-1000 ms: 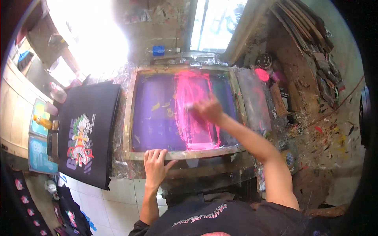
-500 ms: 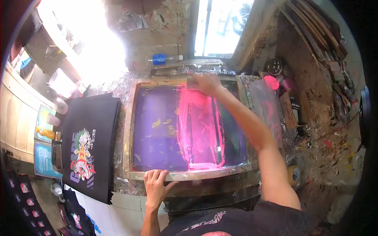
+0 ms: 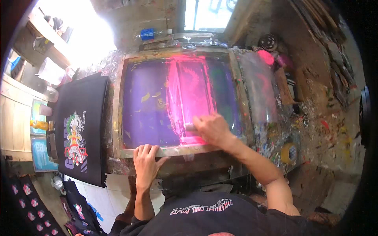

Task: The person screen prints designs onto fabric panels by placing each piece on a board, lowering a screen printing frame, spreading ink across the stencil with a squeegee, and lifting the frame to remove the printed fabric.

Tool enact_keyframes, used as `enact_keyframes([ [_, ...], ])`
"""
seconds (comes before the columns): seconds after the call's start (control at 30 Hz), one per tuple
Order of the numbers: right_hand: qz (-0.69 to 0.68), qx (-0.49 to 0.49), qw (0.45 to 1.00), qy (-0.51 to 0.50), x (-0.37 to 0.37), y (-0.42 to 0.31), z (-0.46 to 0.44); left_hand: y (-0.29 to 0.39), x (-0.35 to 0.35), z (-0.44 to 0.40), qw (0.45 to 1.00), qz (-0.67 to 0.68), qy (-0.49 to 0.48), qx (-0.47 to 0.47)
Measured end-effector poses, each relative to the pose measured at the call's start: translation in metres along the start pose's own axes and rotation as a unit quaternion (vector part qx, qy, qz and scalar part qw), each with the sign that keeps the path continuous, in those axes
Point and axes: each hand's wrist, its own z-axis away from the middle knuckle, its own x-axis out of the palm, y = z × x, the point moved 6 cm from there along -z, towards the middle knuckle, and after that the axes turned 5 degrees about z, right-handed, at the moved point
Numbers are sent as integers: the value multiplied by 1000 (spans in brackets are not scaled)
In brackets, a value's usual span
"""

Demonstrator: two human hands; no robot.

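A wooden screen-printing frame (image 3: 117, 106) lies flat, its purple mesh (image 3: 138, 114) crossed by a wide band of bright pink ink (image 3: 191, 84). My right hand (image 3: 214, 129) is closed on a squeegee (image 3: 190, 127) near the frame's close edge; the hand hides much of the tool. My left hand (image 3: 145, 163) grips the frame's near rail, fingers over the top and thumb to the side. What lies beneath the screen is hidden.
Left of the frame lies a black printed cloth (image 3: 96, 118). A plastic bottle (image 3: 147, 34) rests behind the frame. To the right are a pink-stained sheet (image 3: 260, 90), a pink container (image 3: 265, 57) and a tape roll (image 3: 288, 152).
My right hand has drawn the squeegee from the far end to the near end of the pink band. My left hand stays on the near rail. The camera view has shifted.
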Motion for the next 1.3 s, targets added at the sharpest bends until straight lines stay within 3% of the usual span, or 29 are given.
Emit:
enact_keyframes([
  [0.07, -5, 2, 1000, -20, -2, -14, 23, 1, -1, 4, 999, -11, 20, 24],
  [0.2, 20, 22, 999, 31, -38, -18, 30, 7, -16, -2, 998, -20, 12, 55],
  [0.27, 50, 128, 973, 187, -75, -27, 44, 7, -36, -12, 997, -20, 22, 64],
  [0.3, 43, 164, 967, 189, -76, -30, 46, 6, -50, -22, 997, -19, 5, 77],
  [0.4, 48, 105, 954, 276, -127, -33, 23, 28, -110, -56, 989, -61, 16, 131],
  [0.47, 61, 82, 954, 282, -178, -10, -13, 63, -161, -74, 965, -125, 153, 172],
  [0.5, 59, 90, 956, 273, -198, 0, -34, 76, -172, -76, 914, -113, 321, 221],
  [0.53, 60, 98, 957, 268, -217, 10, -53, 83, -176, -68, 829, -101, 480, 269],
  [0.57, 48, 109, 963, 243, -233, 23, -72, 75, -154, -63, 827, -25, 451, 336],
  [0.6, 38, 122, 967, 221, -250, 35, -88, 78, -121, -73, 913, -11, 269, 306],
  [0.63, 35, 118, 966, 226, -282, 38, -98, 81, -81, -75, 962, 4, 76, 263],
  [0.67, -13, 140, 983, 116, -303, 42, -110, 74, -39, -70, 974, 5, -88, 211],
  [0.73, -63, 161, 985, 12, -304, 63, -124, 25, 41, -52, 963, -7, -167, 212],
  [0.8, -15, 67, 987, 149, -311, 77, -140, 2, 61, -40, 961, 23, -200, 189],
  [0.87, -59, 40, 985, 157, -315, 89, -149, 13, 53, -34, 965, -55, -144, 210],
  [0.93, -95, -24, 972, 213, -314, 103, -180, 21, 27, -3, 977, -124, -84, 152],
  [0.97, -88, -55, 959, 262, -307, 113, -197, 19, 9, 2, 975, -197, -20, 105],
  [1.0, -44, -32, 921, 387, -303, 100, -187, -3, 0, 4, 974, -213, -3, 84],
  [1.07, -42, 79, 986, 140, -306, 129, -211, -51, -45, 26, 990, -18, 140, -17],
  [1.1, -17, 123, 992, 11, -306, 142, -217, -65, -60, 34, 969, 105, 182, -129],
  [1.13, -52, 80, 983, 159, -303, 157, -216, -68, -74, 37, 926, 248, 216, -187],
  [1.17, -38, 103, 972, 209, -304, 164, -218, -86, -72, 38, 918, 220, 283, -170],
  [1.2, -58, 110, 985, 117, -311, 160, -225, -108, -73, 44, 907, 193, 344, -148],
  [1.3, -84, 108, 987, 87, -315, 160, -236, -140, -116, 57, 896, 144, 379, -182],
])
